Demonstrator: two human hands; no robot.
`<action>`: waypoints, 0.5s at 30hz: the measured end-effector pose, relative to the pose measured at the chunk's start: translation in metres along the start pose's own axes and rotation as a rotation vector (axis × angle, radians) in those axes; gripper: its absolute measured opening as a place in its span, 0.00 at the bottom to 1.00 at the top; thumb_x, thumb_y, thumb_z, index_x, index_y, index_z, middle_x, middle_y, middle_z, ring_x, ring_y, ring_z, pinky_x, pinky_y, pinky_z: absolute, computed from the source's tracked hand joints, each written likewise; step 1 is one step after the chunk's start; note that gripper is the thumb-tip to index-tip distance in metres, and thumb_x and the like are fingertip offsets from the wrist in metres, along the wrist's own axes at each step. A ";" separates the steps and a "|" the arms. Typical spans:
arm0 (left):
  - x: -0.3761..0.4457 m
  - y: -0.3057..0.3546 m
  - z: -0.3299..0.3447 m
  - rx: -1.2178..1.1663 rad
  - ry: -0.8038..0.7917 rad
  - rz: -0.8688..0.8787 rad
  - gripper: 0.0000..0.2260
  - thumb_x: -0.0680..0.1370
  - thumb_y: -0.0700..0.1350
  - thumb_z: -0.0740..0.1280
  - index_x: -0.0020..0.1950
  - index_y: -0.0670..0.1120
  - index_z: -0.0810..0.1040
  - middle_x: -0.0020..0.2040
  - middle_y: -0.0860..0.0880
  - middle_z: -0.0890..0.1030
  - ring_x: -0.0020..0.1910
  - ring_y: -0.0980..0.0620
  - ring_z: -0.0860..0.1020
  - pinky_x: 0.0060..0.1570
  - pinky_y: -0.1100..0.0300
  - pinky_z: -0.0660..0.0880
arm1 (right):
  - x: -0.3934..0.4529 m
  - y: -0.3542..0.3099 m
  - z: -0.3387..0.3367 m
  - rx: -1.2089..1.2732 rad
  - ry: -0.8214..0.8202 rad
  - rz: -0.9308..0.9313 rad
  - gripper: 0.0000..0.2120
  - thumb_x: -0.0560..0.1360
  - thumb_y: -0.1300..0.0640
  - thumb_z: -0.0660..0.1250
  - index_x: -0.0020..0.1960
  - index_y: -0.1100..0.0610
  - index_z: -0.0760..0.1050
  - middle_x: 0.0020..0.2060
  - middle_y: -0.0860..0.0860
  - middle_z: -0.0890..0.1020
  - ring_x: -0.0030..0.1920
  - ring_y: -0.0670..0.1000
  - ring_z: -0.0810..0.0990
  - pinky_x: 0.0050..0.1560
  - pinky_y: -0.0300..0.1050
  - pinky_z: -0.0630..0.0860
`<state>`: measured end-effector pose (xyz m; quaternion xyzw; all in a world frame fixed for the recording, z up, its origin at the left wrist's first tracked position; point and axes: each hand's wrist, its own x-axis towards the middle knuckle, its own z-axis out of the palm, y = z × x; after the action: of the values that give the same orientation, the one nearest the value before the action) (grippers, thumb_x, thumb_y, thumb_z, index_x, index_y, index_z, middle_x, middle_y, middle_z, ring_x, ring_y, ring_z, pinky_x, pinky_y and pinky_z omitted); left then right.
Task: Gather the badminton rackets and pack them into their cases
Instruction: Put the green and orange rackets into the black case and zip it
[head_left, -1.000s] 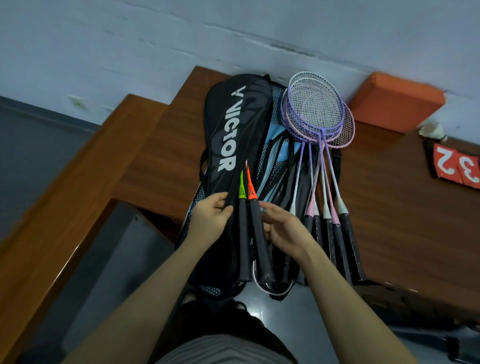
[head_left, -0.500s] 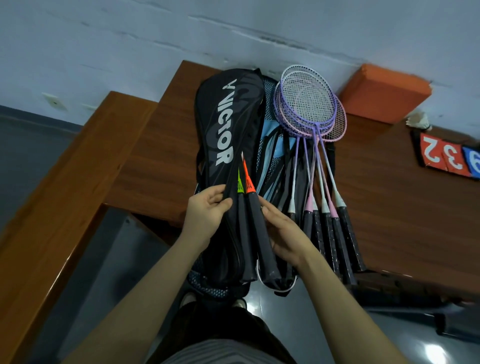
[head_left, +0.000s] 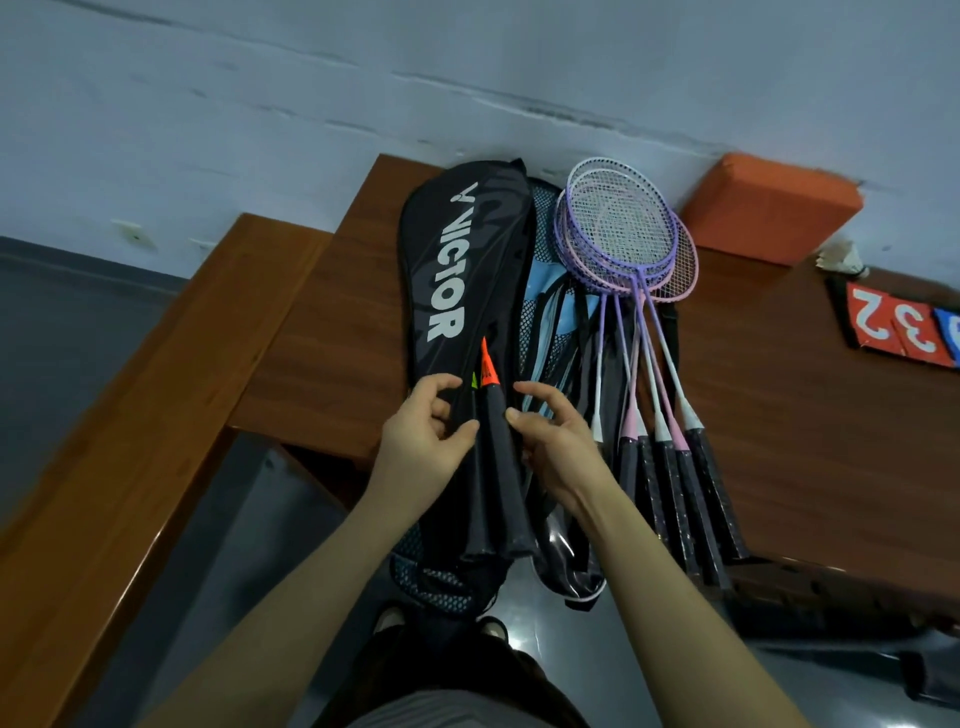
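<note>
A black racket case (head_left: 457, 291) printed VICTOR is lying lengthwise on the wooden desk (head_left: 311, 358), its lower end hanging past the near edge; two black-gripped handles are sticking out of its mouth, one with an orange cone (head_left: 488, 370), one with a yellow-green cone (head_left: 474, 380) half hidden beside it; the left hand (head_left: 423, 434) is pinching the case's fabric edge at the opening, thumb and curled fingers closing on the cloth just left of the handles; the right hand (head_left: 556, 441) is hovering at the right side of the orange-coned handle, thumb tip touching or nearly touching the grip, fingers loosely spread and bent, holding nothing that can be seen; under the case other bags (head_left: 545, 291), mesh and light blue, are lying; just right of them a bundle of purple and pink rackets (head_left: 623, 234) is resting on the desk, heads stacked toward the wall, black grips (head_left: 680, 493) fanning over the near edge; an orange block (head_left: 769, 208) is sitting against the wall; red score cards (head_left: 893, 327) showing 2 and 3 are lying at far right.
</note>
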<state>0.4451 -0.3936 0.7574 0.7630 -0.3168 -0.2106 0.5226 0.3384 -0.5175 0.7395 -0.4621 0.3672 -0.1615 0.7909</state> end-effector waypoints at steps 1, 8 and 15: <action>-0.006 -0.001 -0.001 0.036 -0.024 0.009 0.17 0.72 0.42 0.70 0.59 0.51 0.72 0.39 0.55 0.72 0.35 0.61 0.72 0.37 0.70 0.71 | 0.003 0.001 0.002 -0.021 0.034 -0.012 0.13 0.73 0.65 0.68 0.56 0.56 0.74 0.40 0.60 0.75 0.35 0.51 0.77 0.35 0.41 0.75; -0.037 -0.012 -0.014 0.217 -0.209 0.065 0.19 0.71 0.54 0.71 0.59 0.54 0.72 0.58 0.54 0.65 0.58 0.59 0.67 0.55 0.65 0.66 | 0.021 0.004 0.017 -0.041 0.124 -0.010 0.11 0.73 0.64 0.69 0.51 0.58 0.69 0.38 0.54 0.78 0.36 0.50 0.78 0.37 0.42 0.74; -0.043 -0.027 -0.023 0.411 -0.132 0.212 0.28 0.62 0.67 0.66 0.50 0.46 0.77 0.60 0.44 0.72 0.62 0.46 0.71 0.50 0.55 0.76 | 0.023 0.015 0.042 -0.085 0.165 -0.061 0.06 0.75 0.62 0.67 0.50 0.58 0.72 0.36 0.52 0.78 0.33 0.47 0.77 0.36 0.41 0.74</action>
<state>0.4367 -0.3408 0.7399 0.8005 -0.4647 -0.1351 0.3535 0.3835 -0.4973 0.7294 -0.4912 0.4233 -0.2072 0.7325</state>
